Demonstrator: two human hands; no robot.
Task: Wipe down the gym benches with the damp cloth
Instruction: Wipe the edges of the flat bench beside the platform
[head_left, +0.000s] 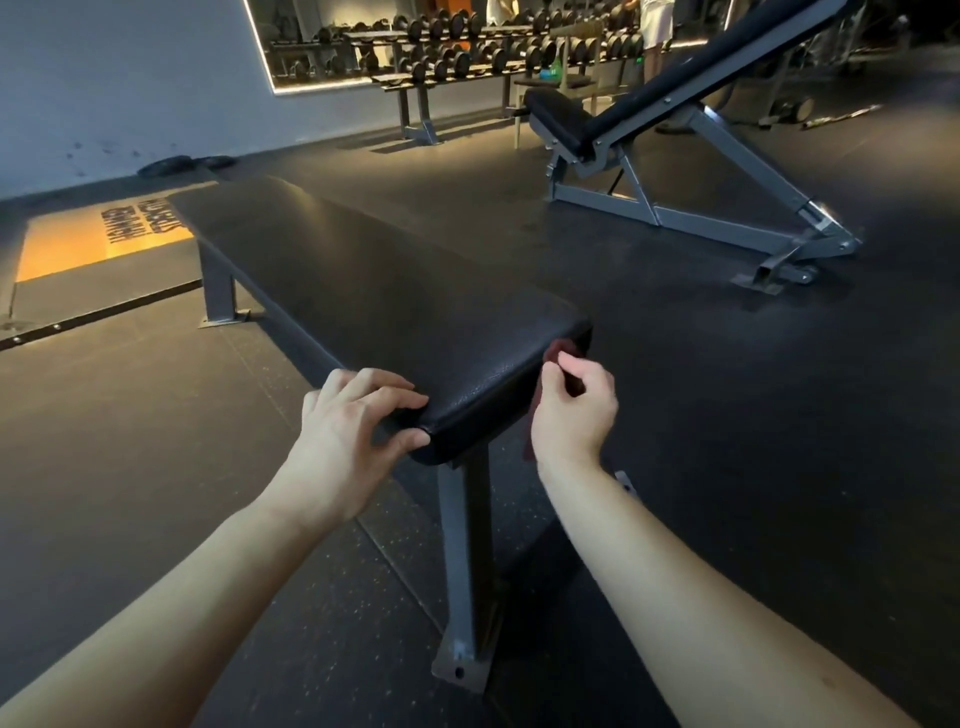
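Note:
A flat black padded bench (363, 291) on grey steel legs runs from the near centre to the far left. My left hand (348, 426) rests on its near left corner, fingers bent over the pad's top and thumb on the end face. My right hand (574, 410) holds a dark red cloth (558, 349) against the bench's near end face at the right corner. Most of the cloth is hidden behind that hand; a strip hangs below the wrist.
An adjustable incline bench (639, 104) on a grey frame stands at the back right. Dumbbell racks (467, 52) line the far wall under a mirror. A person (655, 26) stands by the racks. Weight plates (166, 165) lie on the floor by the left wall. Dark rubber flooring surrounds the bench.

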